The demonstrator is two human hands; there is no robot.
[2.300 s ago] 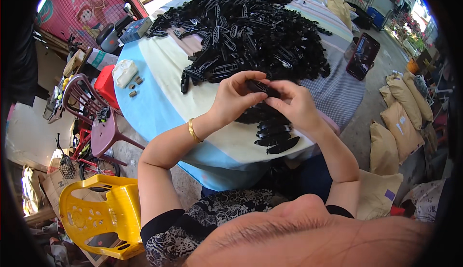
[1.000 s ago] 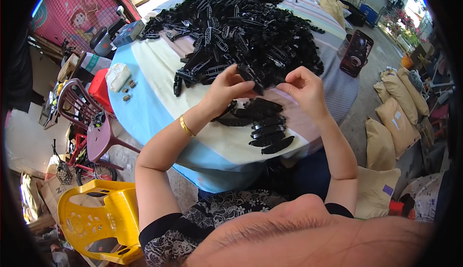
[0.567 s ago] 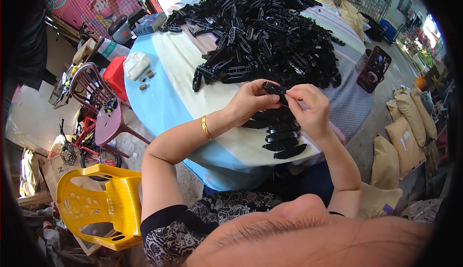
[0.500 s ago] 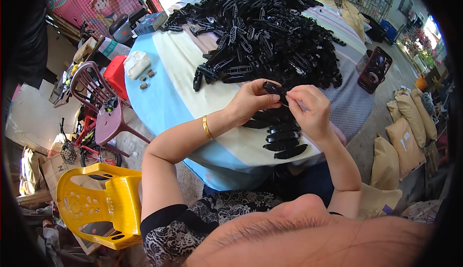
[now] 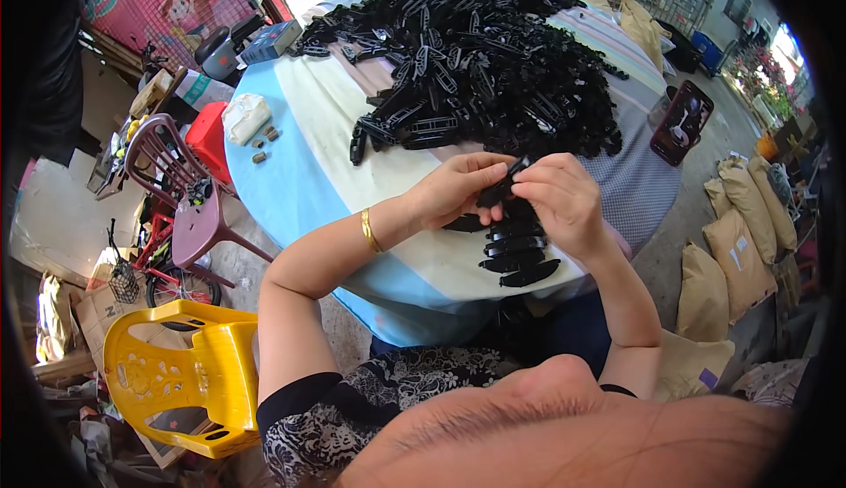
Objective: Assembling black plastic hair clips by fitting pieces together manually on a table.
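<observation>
A round table [image 5: 300,180] under a blue and cream cloth fills the upper middle of the frame, in a cluttered yard. A heap of black clips [image 5: 480,56], too many to count, covers its far half. Four finished clips [image 5: 520,250] lie in a row near the centre. Both the left hand [image 5: 454,190] and right hand [image 5: 564,202] pinch one black clip [image 5: 500,184] just above that row. One yellow chair [image 5: 176,382] stands at lower left, and four sacks [image 5: 736,241] lie at right.

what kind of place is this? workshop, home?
Likely an informal piecework spot in a semi-open yard or shed, not a factory line. Both hands work one black plastic clip over a cloth-covered round table heaped with a pile of clips; filled sacks and plastic chairs stand around.
</observation>
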